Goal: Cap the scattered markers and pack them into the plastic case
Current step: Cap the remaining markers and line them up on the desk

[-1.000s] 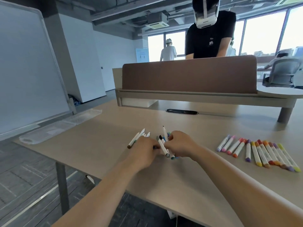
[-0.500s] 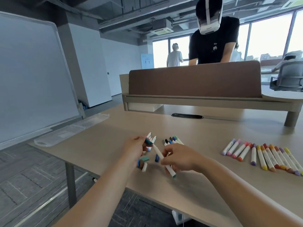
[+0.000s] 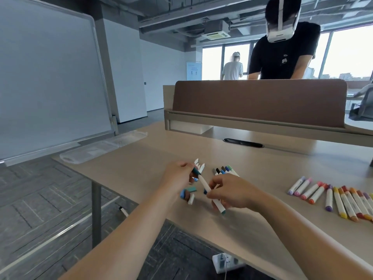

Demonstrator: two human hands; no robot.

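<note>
Holding the marker (image 3: 203, 182) just above the desk's (image 3: 141, 172) near edge, right hand (image 3: 232, 191) grips its barrel; long axis slants away-left to the left hand (image 3: 177, 178), which pinches the teal cap (image 3: 195, 171) at that tip.

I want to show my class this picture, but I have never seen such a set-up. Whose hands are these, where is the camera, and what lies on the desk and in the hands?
There is no machine here: a person wears a camera on the head, so you look down along both forearms. The right hand grips a white marker by its barrel, and the left hand pinches a teal cap at its far end. On the table lie loose caps by the left hand, a cluster of markers behind the hands, and a row of capped markers on the right. The clear plastic case lies at the far left corner.
</note>
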